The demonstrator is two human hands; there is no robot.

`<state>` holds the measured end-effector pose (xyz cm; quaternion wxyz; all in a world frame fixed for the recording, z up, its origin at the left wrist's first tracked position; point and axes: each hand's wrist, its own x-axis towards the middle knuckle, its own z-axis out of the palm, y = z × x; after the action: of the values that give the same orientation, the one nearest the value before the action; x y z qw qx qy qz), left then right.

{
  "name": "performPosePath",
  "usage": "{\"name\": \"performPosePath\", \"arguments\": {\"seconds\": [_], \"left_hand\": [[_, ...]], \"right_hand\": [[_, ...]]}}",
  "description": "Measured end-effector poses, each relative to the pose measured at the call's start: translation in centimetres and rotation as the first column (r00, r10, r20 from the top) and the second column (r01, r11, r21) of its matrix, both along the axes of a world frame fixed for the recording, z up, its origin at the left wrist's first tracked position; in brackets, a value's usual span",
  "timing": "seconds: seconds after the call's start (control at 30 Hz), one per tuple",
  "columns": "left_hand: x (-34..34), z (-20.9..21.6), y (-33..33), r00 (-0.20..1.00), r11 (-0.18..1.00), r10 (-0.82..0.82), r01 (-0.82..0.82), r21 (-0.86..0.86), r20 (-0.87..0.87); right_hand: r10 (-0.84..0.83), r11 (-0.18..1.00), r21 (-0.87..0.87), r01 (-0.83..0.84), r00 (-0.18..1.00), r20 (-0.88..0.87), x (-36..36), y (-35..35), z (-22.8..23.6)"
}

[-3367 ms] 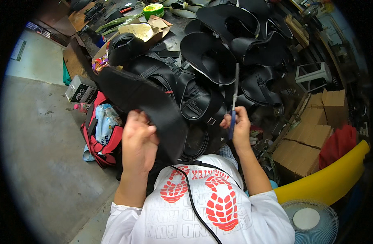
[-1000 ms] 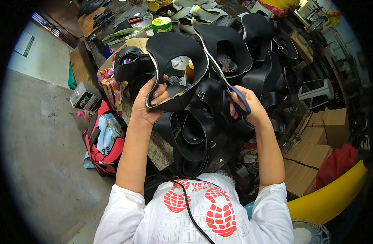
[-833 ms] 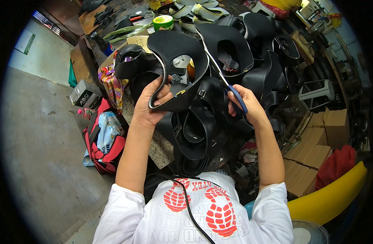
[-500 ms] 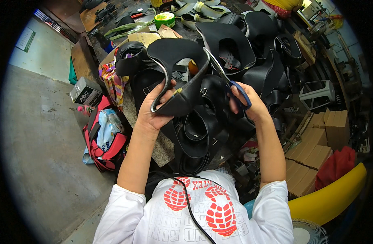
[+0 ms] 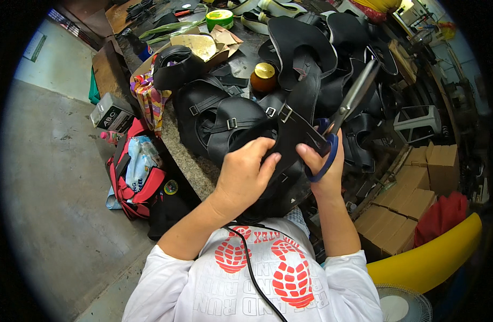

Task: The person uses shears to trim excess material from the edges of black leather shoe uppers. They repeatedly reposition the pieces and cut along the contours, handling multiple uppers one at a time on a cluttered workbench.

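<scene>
Black leather shoe upper (image 5: 296,129) between both hands, scissors (image 5: 344,111) in the right

Held upper is near centre, over the near part of the surface (image 5: 251,56), metal buckle (image 5: 285,112) facing up. Left hand (image 5: 245,170) clamped on its near-left edge, thumb against finger. Right hand (image 5: 328,161) closed round the blue scissor handles, thumb tip apparently touching the upper too; hands close together but apart. Blades (image 5: 359,88) point far right, clear of both hands, nearly together. More black uppers (image 5: 227,126) heaped left and far; amber jar (image 5: 263,78) with gold lid beyond the buckle.

Step looks like turning the upper to check or reach an edge, mid-trim (my read; exact cut line not visible). To do it well: turn mainly with the left hand, using the right thumb just to steady, blades aimed away from the left fingers. Before any snip, lift the upper clear of the heap so no neighbouring strap gets nicked. Stretch the edge lightly taut; leather this floppy will probably fold under a slack cut. Short bites along the edge, well off the buckle and stitching, should be safest.
</scene>
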<state>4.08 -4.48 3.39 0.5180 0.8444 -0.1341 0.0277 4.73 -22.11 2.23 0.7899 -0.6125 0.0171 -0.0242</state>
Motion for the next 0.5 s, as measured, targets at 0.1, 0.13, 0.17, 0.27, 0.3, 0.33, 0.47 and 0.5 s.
{"name": "performPosePath", "arguments": {"seconds": [0.1,0.13,0.17,0.27,0.3,0.33,0.47,0.5], "left_hand": [[-0.6,-0.9,-0.2,0.950,0.942,-0.244,0.184,-0.280,-0.196],[-0.7,-1.1,-0.2,0.913,0.895,-0.336,0.235,-0.378,-0.229],[-1.0,-1.3,-0.3,0.808,0.821,-0.451,0.210,-0.530,-0.379],[-1.3,-1.6,-1.6,0.697,0.585,-0.544,-0.085,-0.807,-0.467],[-1.4,-1.7,-2.2,0.745,0.587,-0.440,-0.184,-0.788,-0.502],[-1.4,-1.8,-2.7,0.748,0.532,-0.390,-0.293,-0.795,-0.537],[-0.1,-2.0,-2.4,0.814,0.632,-0.086,-0.402,-0.663,-0.575],[0.3,-1.9,-2.0,0.815,0.666,-0.076,-0.387,-0.637,-0.574]], "right_hand": [[-0.012,0.977,0.213,0.025,0.998,-0.062,-0.3,-0.2,0.6],[0.036,0.967,0.254,-0.015,0.996,-0.079,-0.5,-0.3,0.9],[0.085,0.953,0.297,-0.054,0.992,-0.092,-0.8,-0.4,1.0],[0.186,0.943,0.307,-0.132,0.970,-0.154,-2.0,-0.4,0.8],[0.106,0.987,0.130,-0.090,0.987,-0.124,-2.5,-0.4,0.4],[0.050,0.997,-0.061,-0.054,0.997,-0.065,-3.0,-0.4,-0.1],[0.162,0.981,-0.096,-0.171,0.982,-0.095,-4.7,-2.7,-2.5],[0.184,0.981,-0.023,-0.191,0.966,-0.180,-5.4,-3.5,-2.9]]}}
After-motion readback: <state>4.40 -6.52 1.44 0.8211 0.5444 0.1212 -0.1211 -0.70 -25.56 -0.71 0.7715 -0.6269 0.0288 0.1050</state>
